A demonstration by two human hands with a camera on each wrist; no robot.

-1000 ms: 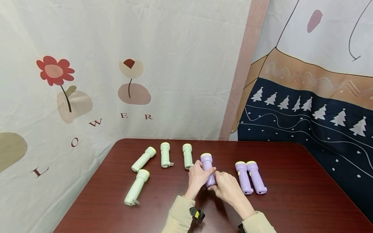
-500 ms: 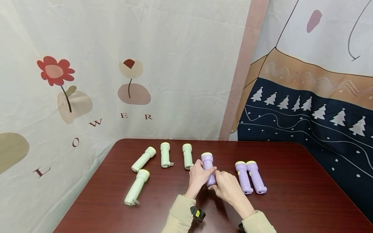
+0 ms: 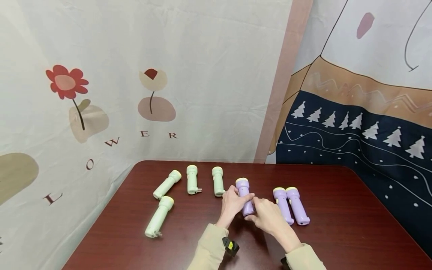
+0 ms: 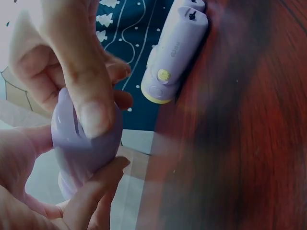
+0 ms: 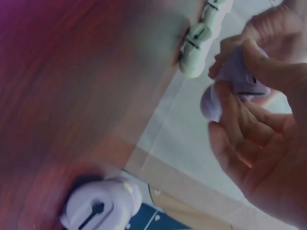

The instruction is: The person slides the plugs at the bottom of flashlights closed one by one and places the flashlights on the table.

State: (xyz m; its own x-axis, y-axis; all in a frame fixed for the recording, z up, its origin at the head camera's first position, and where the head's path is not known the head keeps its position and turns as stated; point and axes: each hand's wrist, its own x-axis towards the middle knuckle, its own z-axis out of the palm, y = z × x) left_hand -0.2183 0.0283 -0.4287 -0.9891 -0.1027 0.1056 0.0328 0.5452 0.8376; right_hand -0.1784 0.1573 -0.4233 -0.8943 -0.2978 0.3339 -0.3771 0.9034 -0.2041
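Both hands hold one purple flashlight (image 3: pixel 243 188) over the middle of the tabletop (image 3: pixel 337 247), between a green group toward the left edge and a purple pair toward the right edge. Its yellow-rimmed head points to the far edge, its tail to the near edge where the person is; the long axis runs nearly straight from far to near, the head leaning slightly toward the left edge. In the wrist views it appears raised off the surface.

The left hand (image 3: pixel 233 204) grips the body from the left, thumb laid across the top. The right hand (image 3: pixel 269 214) pinches the tail end from the right, and in the left wrist view its thumb presses on that end.

Just beyond the right hand, the inner purple flashlight (image 3: pixel 282 202) and the outer purple flashlight (image 3: pixel 297 205) lie side by side, heads to the far edge, tails slanting toward the near right corner.

Near the far edge, the middle green flashlight (image 3: pixel 192 180) and the right green flashlight (image 3: pixel 218 182) lie nearly parallel, heads to that edge; metal prongs (image 3: pixel 198 190) stick out sideways from the middle one's tail. Along the left edge, the upper green flashlight (image 3: pixel 167 184) and the lower green flashlight (image 3: pixel 159 217) slant, heads turned toward the far right corner. The lower one's head sits by the upper one's tail; whether they touch is unclear.
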